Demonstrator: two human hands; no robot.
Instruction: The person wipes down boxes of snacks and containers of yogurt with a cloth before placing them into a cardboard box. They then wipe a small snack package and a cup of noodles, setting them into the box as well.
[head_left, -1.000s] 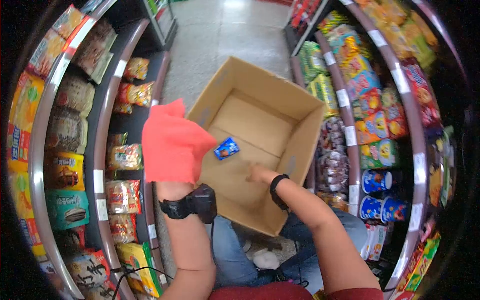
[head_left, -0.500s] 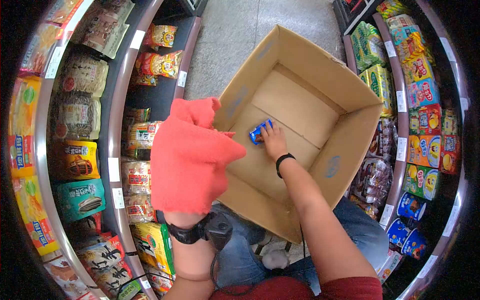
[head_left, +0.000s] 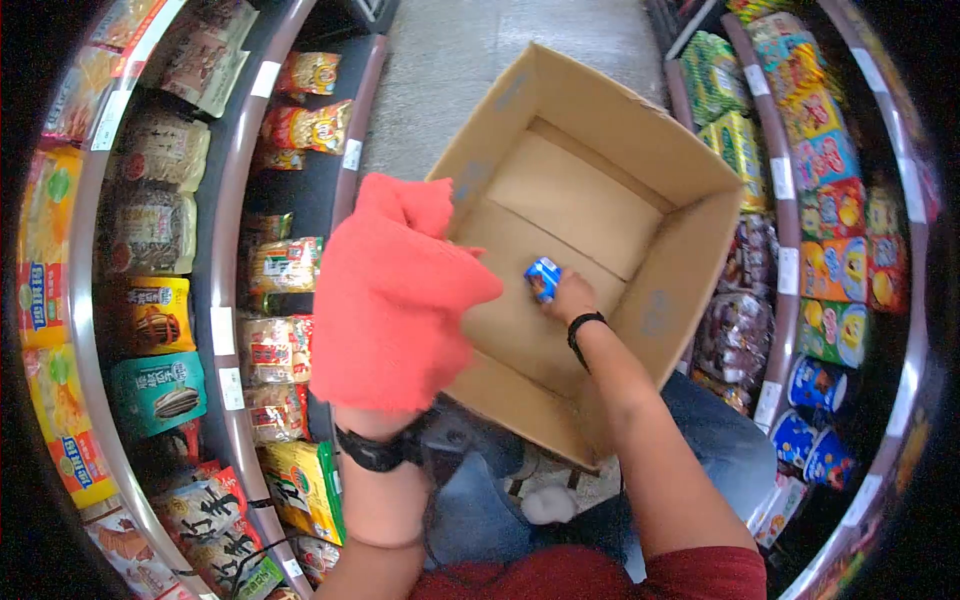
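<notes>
My right hand (head_left: 570, 293) is closed round a small blue snack pack (head_left: 543, 279), held inside the open cardboard box (head_left: 690, 230). Its lettering is too small to read. A coral-red cloth (head_left: 395, 295) covers my left hand, hiding the fingers completely. That covered hand is over the box's left side, with the wrist and a black strap (head_left: 380, 450) showing below the cloth.
Shelves on the left carry bagged snacks, including a teal bag (head_left: 160, 393) and a yellow bag (head_left: 300, 490). On the right shelf stand blue tubs (head_left: 817, 383) and colourful snack boxes (head_left: 835, 270). Grey floor (head_left: 440, 80) shows beyond the box.
My right hand has drawn the blue pack off the box bottom, turning it and shifting slightly right and towards me. The view has shifted slightly; the cloth still covers my left hand.
</notes>
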